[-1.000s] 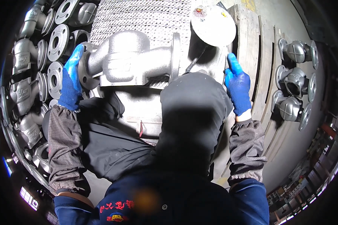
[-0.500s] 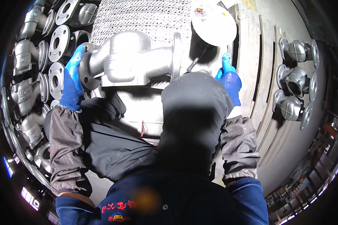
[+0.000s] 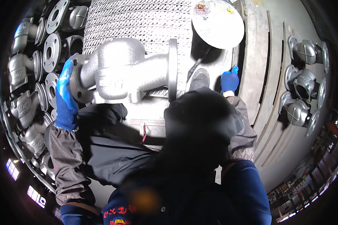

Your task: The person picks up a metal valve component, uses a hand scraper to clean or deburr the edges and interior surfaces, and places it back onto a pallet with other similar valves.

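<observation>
A large silver-grey cast valve body [image 3: 120,71] lies on its side across the work surface before me, with a round flange at each end. My left hand [image 3: 66,90], in a blue coated glove, grips the rim of its left flange, partly wrapped round the edge. Off to the right, my right hand [image 3: 230,80], gloved the same way, is low beside my shoe [image 3: 199,79] and below a round white disc [image 3: 218,25]. Its fingers look curled with one tip pointing forward; whatever they hold, if anything, is hidden. My dark knee [image 3: 199,120] stands between the valve body and my right arm.
Several similar silver valve bodies [image 3: 22,71] are packed in rows along the left. Three more [image 3: 304,84] stand on the right beyond wooden slats [image 3: 257,56]. A ridged mesh-like surface [image 3: 135,22] stretches behind the large one. A dark cable [image 3: 199,62] runs beneath the disc.
My right hand has drawn in and lower in the view, its fingers now more curled. My left hand keeps its hold on the flange. The whole view has shifted slightly.
</observation>
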`<state>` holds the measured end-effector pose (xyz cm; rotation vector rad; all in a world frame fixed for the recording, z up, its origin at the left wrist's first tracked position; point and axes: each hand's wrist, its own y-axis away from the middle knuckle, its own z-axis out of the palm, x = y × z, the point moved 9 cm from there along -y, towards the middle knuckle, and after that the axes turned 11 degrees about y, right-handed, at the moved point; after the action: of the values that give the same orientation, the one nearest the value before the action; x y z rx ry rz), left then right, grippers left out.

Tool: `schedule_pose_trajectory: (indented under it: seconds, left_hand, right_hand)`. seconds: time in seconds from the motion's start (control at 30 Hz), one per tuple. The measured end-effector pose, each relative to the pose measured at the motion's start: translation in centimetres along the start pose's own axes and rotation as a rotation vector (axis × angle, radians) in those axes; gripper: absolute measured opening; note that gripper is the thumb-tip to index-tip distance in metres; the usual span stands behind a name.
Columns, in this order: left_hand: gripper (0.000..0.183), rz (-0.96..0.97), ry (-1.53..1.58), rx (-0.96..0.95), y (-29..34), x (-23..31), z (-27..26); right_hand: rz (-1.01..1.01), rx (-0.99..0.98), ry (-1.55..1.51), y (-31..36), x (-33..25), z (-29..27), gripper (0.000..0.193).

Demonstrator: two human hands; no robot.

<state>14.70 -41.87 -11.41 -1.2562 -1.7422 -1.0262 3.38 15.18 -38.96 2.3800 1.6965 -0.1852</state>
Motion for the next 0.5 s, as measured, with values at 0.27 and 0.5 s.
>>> schedule_pose_trajectory:
  seconds: [0.27, 0.5]
  left_hand:
    - [0.065, 0.059, -0.302, 0.003, 0.5, 0.9, -0.6]
    - [0.069, 0.11, -0.377, 0.032, 0.3, 1.0, 0.0]
  right_hand:
    - [0.091, -0.236, -0.084, 3.2, 1.4, 2.7, 0.036]
    - [0.145, 0.055, -0.051, 2.5, -3.1, -5.9, 0.047]
